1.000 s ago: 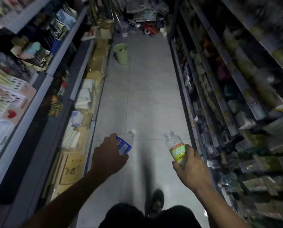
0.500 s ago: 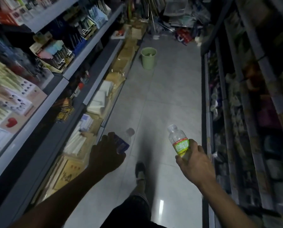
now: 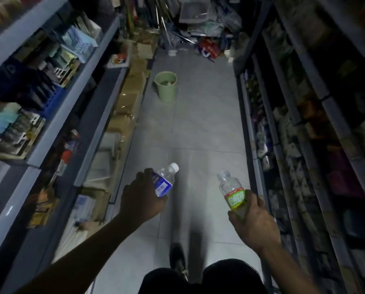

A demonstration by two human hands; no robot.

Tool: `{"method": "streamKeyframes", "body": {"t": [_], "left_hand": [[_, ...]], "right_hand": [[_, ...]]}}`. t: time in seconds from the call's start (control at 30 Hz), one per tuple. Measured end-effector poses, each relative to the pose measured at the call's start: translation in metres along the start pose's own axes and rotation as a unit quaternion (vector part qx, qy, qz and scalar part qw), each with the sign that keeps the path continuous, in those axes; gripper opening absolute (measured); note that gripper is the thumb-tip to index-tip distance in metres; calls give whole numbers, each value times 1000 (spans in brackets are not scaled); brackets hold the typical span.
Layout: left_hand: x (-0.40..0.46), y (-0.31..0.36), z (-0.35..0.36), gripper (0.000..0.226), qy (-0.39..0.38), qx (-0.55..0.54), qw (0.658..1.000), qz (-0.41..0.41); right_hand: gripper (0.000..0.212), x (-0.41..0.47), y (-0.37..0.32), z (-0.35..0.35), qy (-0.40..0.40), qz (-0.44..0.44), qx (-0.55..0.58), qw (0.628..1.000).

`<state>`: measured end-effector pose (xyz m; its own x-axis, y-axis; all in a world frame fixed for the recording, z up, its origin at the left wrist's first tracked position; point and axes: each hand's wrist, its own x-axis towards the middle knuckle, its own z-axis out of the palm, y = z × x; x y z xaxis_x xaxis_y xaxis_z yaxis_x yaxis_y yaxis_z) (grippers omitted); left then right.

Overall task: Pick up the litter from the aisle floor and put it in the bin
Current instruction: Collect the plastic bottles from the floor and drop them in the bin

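**Aisle litter: two bottles in hand, bin ahead**

Item 1: clear plastic bottle with blue label and white cap point(image 3: 164, 180), held low over the floor by the left hand point(image 3: 142, 198), fingers curled round its lower body, cap pointing forward.

Item 2: clear plastic bottle with green-and-red label, no cap visible point(image 3: 232, 190), roughly upright in the right hand point(image 3: 252, 221), fingers wrapped round its base.

Item 3: pale green round plastic bin point(image 3: 166, 85), standing on the grey tiled aisle floor point(image 3: 205, 128) well ahead, close to the left shelving, some rubbish already inside.

Step in hand, as judged: carrying; both pieces are lifted and not yet binned. The next move calls for walking up the aisle, bringing each bottle over the open rim, then letting go.

Room: a straight bare strip of floor leads to the bin. Edges: stocked grey shelving point(image 3: 75, 115) left, dark shelving point(image 3: 300, 132) right, piled clutter point(image 3: 200, 32) closing the far end.
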<state>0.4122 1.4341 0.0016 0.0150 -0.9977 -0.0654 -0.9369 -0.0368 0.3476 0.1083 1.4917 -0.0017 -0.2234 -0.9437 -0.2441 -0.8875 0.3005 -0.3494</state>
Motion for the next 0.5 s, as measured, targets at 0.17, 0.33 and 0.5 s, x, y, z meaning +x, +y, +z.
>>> {"method": "streamKeyframes", "body": {"t": [0.17, 0.33, 0.5], "left_hand": [[92, 27, 4, 85, -5, -14, 1000, 28], [184, 58, 17, 87, 3, 18, 998, 59], [270, 94, 28, 71, 13, 18, 995, 100]], "right_hand": [[74, 62, 0, -14, 14, 34, 8, 999], [75, 141, 9, -28, 31, 42, 19, 998], [72, 240, 12, -45, 25, 47, 40, 998]]}}
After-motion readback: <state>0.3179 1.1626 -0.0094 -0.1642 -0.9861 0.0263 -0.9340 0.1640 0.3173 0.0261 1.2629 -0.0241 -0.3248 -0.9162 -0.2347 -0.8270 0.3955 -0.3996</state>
